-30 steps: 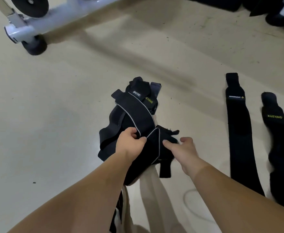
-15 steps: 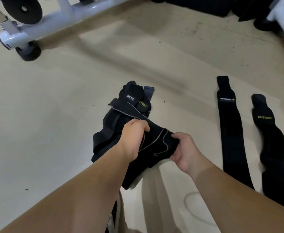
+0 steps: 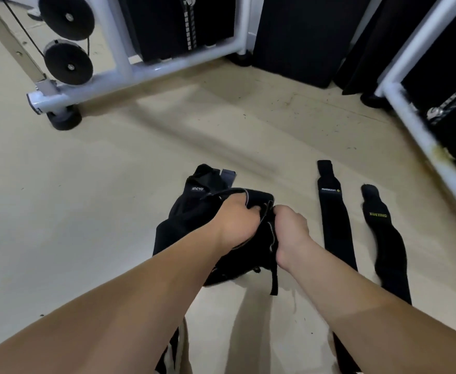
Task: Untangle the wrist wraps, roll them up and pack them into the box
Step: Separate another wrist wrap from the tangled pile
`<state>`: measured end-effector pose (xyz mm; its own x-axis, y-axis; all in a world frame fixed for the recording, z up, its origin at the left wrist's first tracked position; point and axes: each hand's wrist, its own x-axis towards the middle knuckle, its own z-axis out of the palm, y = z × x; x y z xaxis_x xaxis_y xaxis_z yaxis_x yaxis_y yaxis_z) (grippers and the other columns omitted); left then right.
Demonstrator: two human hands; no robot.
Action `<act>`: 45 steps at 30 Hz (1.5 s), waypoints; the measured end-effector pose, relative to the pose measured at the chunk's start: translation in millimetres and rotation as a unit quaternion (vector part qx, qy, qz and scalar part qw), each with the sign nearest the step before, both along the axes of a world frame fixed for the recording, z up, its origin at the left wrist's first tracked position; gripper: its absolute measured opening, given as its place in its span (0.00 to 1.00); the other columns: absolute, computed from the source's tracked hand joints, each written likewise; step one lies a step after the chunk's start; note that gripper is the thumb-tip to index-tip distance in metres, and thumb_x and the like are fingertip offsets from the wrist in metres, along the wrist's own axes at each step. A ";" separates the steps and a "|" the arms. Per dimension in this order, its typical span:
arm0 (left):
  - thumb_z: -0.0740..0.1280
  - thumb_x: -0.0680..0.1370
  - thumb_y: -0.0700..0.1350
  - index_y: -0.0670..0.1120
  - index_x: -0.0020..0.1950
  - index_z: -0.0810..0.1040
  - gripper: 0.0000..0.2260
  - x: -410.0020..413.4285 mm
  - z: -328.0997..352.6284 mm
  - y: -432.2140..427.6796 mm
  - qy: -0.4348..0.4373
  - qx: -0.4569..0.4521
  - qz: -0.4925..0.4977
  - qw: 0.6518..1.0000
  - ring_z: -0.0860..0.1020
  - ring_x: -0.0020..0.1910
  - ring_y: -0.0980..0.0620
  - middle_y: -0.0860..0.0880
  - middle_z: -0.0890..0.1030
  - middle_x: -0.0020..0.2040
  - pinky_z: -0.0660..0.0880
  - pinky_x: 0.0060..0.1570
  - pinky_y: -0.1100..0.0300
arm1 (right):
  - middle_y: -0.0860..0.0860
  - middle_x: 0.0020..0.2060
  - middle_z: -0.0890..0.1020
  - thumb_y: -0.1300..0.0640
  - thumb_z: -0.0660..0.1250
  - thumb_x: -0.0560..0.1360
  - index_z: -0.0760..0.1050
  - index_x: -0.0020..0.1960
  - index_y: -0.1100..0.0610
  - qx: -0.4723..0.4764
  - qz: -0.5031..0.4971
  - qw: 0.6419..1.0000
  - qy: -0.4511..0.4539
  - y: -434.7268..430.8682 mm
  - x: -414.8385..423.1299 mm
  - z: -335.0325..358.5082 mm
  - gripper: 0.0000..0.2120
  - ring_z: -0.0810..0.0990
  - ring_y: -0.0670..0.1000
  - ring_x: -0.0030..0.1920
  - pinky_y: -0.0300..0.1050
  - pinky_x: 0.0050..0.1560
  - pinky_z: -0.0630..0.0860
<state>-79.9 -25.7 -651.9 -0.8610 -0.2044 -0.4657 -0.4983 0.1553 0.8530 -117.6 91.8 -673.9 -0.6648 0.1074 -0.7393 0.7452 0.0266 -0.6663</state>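
Wraps (image 3: pixel 194 214) half-hiding left grip (image 3: pixel 235 222), right grip (image 3: pixel 291 228)

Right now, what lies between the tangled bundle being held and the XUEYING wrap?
A black wrist wrap with a white label, laid out flat; the head view shows it.

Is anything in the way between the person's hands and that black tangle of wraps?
Nothing visible. The left hand and right hand both grip the tangle of wraps directly. Two flat wraps lie apart, to its right. No box is in view, so that path cannot be judged.
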 end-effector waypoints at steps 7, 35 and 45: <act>0.67 0.77 0.44 0.48 0.64 0.80 0.15 -3.2 85.0 23.7 0.084 -0.121 -0.106 0.983 0.81 0.60 0.48 0.48 0.78 0.63 0.78 0.62 0.60 | 0.56 0.50 0.89 0.40 0.64 0.81 0.87 0.52 0.56 -0.164 0.037 0.986 0.017 37.6 4.9 80.6 0.21 0.88 0.59 0.50 0.51 0.53 0.82; 0.66 0.85 0.44 0.46 0.59 0.82 0.07 44.0 243.8 92.7 0.083 0.051 -0.042 0.994 0.86 0.54 0.45 0.46 0.88 0.54 0.82 0.54 0.51 | 0.57 0.51 0.86 0.34 0.76 0.73 0.80 0.49 0.57 0.134 0.021 0.974 0.179 211.5 37.6 222.6 0.25 0.85 0.59 0.55 0.59 0.64 0.81; 0.67 0.85 0.48 0.49 0.59 0.85 0.08 37.6 220.7 97.2 0.061 0.051 -0.102 0.992 0.88 0.52 0.48 0.49 0.89 0.51 0.82 0.53 0.52 | 0.57 0.50 0.90 0.50 0.75 0.80 0.84 0.59 0.61 -0.146 -0.097 0.980 0.092 177.7 3.2 228.0 0.15 0.88 0.57 0.52 0.56 0.53 0.85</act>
<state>-42.3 71.5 -431.1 -0.9310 0.0236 -0.3642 -0.3568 0.1520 0.9217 -114.3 269.5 -445.9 -0.7778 0.0469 -0.6267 0.5839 -0.3149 -0.7482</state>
